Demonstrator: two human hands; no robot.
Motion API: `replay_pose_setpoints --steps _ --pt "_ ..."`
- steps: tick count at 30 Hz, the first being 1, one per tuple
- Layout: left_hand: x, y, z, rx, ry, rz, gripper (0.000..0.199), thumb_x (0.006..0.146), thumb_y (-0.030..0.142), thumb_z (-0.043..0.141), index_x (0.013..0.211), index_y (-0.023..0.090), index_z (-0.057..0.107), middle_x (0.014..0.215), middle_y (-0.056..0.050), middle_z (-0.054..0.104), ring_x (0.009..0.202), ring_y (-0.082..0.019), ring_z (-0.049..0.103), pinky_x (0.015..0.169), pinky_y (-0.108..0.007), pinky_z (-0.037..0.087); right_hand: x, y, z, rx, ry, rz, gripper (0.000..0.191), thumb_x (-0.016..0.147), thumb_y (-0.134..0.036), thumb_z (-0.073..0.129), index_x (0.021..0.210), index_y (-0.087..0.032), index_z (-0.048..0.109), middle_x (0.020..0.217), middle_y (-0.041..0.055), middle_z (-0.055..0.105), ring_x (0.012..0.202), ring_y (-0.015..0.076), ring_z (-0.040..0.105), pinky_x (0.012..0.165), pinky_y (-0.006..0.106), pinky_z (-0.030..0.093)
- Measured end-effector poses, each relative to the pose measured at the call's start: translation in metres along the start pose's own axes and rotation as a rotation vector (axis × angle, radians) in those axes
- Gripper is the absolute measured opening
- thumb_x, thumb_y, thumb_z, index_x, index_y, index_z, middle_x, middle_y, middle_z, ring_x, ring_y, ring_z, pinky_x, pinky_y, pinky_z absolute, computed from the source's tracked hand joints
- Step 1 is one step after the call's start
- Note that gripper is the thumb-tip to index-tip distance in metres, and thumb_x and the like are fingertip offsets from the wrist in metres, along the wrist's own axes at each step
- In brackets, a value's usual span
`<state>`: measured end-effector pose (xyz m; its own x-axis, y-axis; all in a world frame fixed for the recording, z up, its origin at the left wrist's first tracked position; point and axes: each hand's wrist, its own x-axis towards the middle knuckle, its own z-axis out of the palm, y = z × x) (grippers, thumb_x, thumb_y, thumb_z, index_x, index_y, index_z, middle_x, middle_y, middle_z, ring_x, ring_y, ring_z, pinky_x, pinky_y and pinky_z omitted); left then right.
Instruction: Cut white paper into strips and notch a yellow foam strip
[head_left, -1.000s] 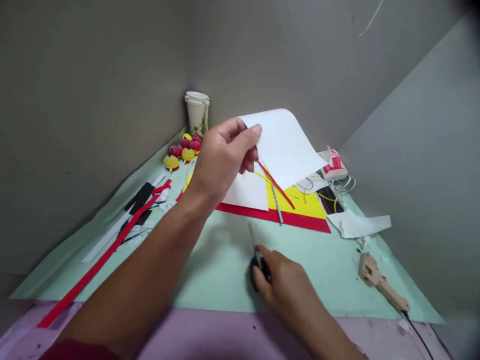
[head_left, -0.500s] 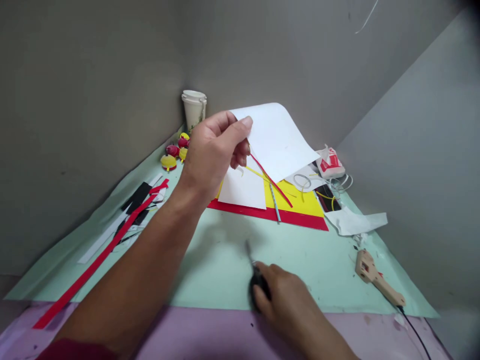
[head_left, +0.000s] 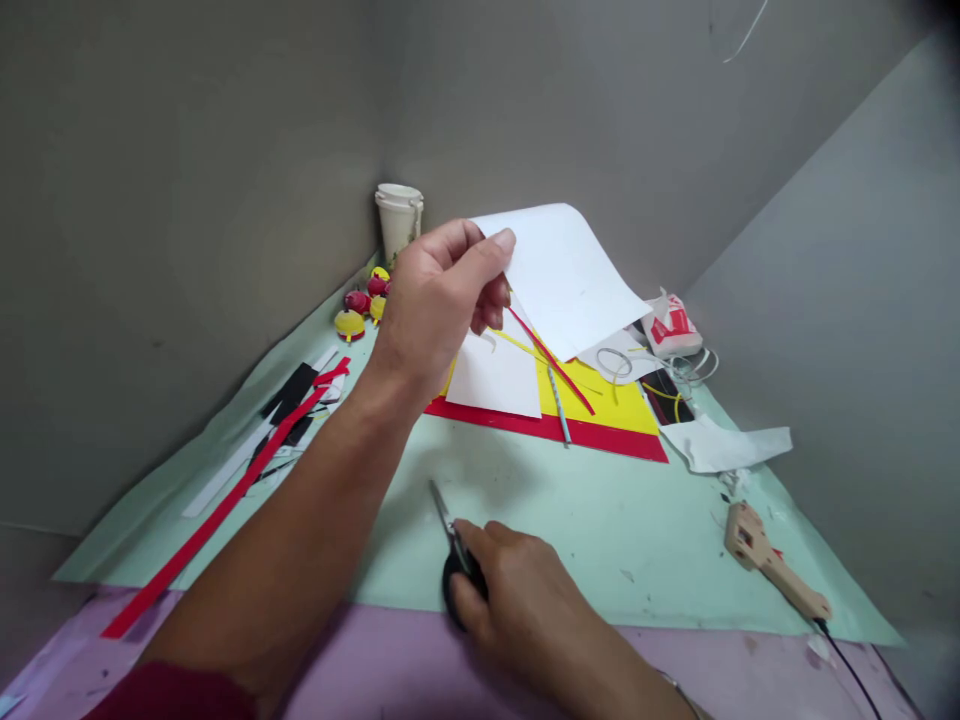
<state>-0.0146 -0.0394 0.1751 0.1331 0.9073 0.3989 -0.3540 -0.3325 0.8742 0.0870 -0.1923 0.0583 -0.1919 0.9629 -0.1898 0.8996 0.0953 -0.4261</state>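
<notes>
**Left hand point(head_left: 446, 285) pinching a sheet point(head_left: 574, 280), right hand point(head_left: 521, 590) round the scissors point(head_left: 442, 509)**

My left hand is closed on the white sheet at its left side, thumb over the near face and the other fingers curled beneath. The sheet is up off the desk point(head_left: 600, 540), fanning away to the right above a yellow sheet point(head_left: 626, 395) and a red sheet point(head_left: 611, 441). I judge it light and fairly stiff, like card: it carries its own width from one pinch, with just a soft curl at the far corner. A firm grip could crease it, so I would take it by an edge or corner with a gentle pinch. A thin red strip point(head_left: 555, 365) slants out below my fingers; I cannot tell whether I hold it too.

The scissors should be the heavier, rigid piece, best held by their black handles, where my right hand has them. Their blades point forward and a little left, low over the desk and well apart from the sheet; I cannot tell how far they are parted.

My left arm reaches forward and up across the left of the view, wrist turned so the thumb lies uppermost. My right forearm comes in from the lower right, lower and nearer to me, with the fingers wrapped round the handles.
</notes>
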Motion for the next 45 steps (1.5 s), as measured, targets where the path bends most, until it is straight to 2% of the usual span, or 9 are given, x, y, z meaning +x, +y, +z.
replay_pose_setpoints --steps 6,13,20,26,29,33,37,41,45 --pt "-0.001 0.001 0.002 0.014 0.041 -0.004 0.028 0.083 0.024 0.061 0.06 0.019 0.046 0.05 0.004 0.047 0.042 -0.006 0.046 0.041 -0.017 0.037 0.021 0.028 -0.016 -0.149 0.092 0.27 0.023 0.085 -0.022 0.05 0.099 -0.014 0.066 0.088 0.0151 0.072 0.078 0.0269 0.067 0.064 0.031 0.04" --pt "-0.001 -0.001 -0.001 -0.011 0.009 -0.013 0.029 0.082 0.022 0.061 0.058 0.019 0.046 0.051 0.003 0.049 0.041 -0.006 0.044 0.041 -0.02 0.035 0.036 0.0 -0.006 -0.073 0.055 0.024 0.026 0.087 -0.028 0.052 0.107 -0.019 0.064 0.091 0.0093 0.072 0.079 0.0219 0.067 0.066 0.028 0.041" --pt "0.0 0.002 0.001 0.012 0.063 -0.044 0.028 0.083 0.023 0.061 0.06 0.019 0.045 0.051 0.004 0.047 0.043 -0.007 0.047 0.043 -0.019 0.036 0.016 0.013 -0.005 -0.184 0.055 0.317 0.046 0.088 -0.02 0.048 0.132 -0.009 0.052 0.096 0.0185 0.071 0.085 0.0291 0.067 0.069 0.035 0.045" --pt "0.001 -0.001 -0.002 -0.005 0.023 0.001 0.028 0.083 0.02 0.058 0.058 0.019 0.046 0.051 0.004 0.047 0.043 -0.006 0.046 0.043 -0.019 0.034 0.025 -0.018 0.001 -0.057 0.035 -0.026 0.043 0.086 -0.024 0.049 0.127 -0.014 0.056 0.095 0.0133 0.072 0.08 0.0253 0.068 0.069 0.032 0.047" --pt "0.004 -0.002 -0.005 -0.033 -0.023 0.063 0.025 0.083 0.019 0.058 0.06 0.018 0.048 0.053 0.004 0.049 0.045 -0.006 0.045 0.043 -0.02 0.033 0.015 -0.003 -0.009 -0.097 0.082 0.08 0.045 0.088 -0.022 0.049 0.132 -0.015 0.052 0.101 0.0143 0.071 0.088 0.0269 0.068 0.073 0.033 0.047" --pt "0.006 -0.001 -0.005 -0.027 0.009 0.049 0.028 0.083 0.02 0.06 0.058 0.019 0.047 0.053 0.004 0.049 0.044 -0.007 0.046 0.044 -0.022 0.032 0.004 -0.003 -0.004 -0.243 -0.074 0.238 0.045 0.088 -0.015 0.046 0.131 -0.002 0.051 0.095 0.0209 0.072 0.08 0.0308 0.07 0.065 0.036 0.048" --pt "0.005 0.0 -0.004 -0.014 0.018 0.028 0.031 0.083 0.021 0.06 0.056 0.019 0.046 0.052 0.004 0.048 0.043 -0.006 0.045 0.044 -0.022 0.031 0.011 -0.023 0.005 -0.087 -0.042 -0.078 0.034 0.088 -0.024 0.048 0.117 -0.012 0.06 0.09 0.0133 0.072 0.075 0.0272 0.068 0.063 0.033 0.047" --pt "0.005 0.0 -0.006 -0.04 -0.017 0.067 0.029 0.082 0.02 0.061 0.057 0.02 0.048 0.054 0.003 0.05 0.046 -0.007 0.045 0.044 -0.023 0.032 0.0 0.001 -0.016 0.013 0.04 -0.049 0.034 0.087 -0.022 0.052 0.12 -0.022 0.059 0.096 0.0078 0.069 0.083 0.0215 0.065 0.071 0.028 0.045" --pt "0.007 0.001 -0.008 -0.038 -0.011 0.08 0.026 0.083 0.021 0.059 0.059 0.019 0.049 0.056 0.002 0.049 0.046 -0.007 0.043 0.045 -0.022 0.033 -0.028 0.042 -0.04 0.047 -0.174 -0.053 0.023 0.087 -0.016 0.051 0.101 -0.027 0.066 0.085 0.001 0.065 0.074 0.0159 0.061 0.067 0.024 0.04"
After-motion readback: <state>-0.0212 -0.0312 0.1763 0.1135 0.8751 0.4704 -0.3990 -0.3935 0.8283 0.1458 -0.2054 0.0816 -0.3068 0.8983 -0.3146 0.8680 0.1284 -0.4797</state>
